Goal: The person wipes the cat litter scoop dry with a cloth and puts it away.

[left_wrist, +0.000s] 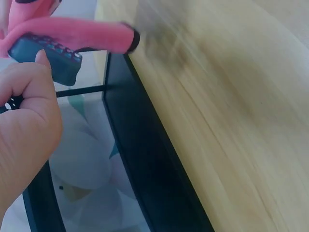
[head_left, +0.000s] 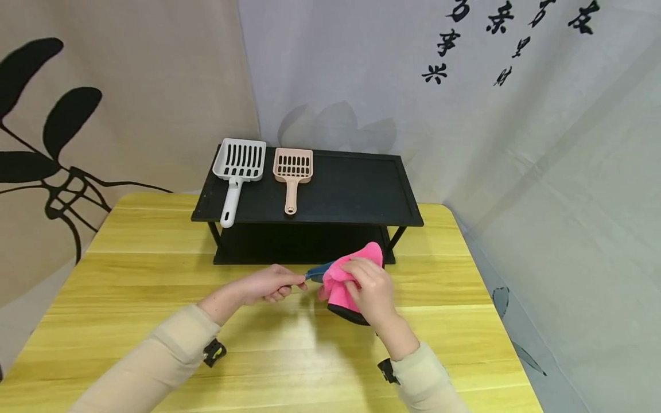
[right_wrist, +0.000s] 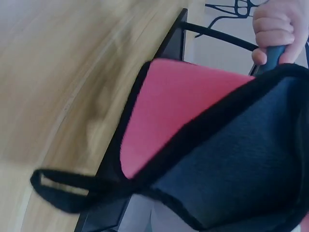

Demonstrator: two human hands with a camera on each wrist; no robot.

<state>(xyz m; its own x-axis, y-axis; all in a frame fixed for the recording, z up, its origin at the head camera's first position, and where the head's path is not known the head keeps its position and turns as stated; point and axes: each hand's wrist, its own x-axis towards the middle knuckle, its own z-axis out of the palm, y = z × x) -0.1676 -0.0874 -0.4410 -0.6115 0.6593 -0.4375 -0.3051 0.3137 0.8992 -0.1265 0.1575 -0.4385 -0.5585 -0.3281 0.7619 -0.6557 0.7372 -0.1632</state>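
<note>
My left hand grips the handle of a dark blue slotted litter scoop above the table's middle. Around the scoop's head lies a pink cloth with black edging, which my right hand holds from above with curled fingers. In the right wrist view, the cloth's dark grey side and a black hanging loop show, while the right hand itself is hidden there. Part of the scoop's slotted face sticks out of the cloth in the left wrist view.
Behind my hands stands a black two-tier rack. On its top lie a white litter scoop and a smaller beige litter scoop. The rack is on a wooden table, with a printed fabric backdrop behind.
</note>
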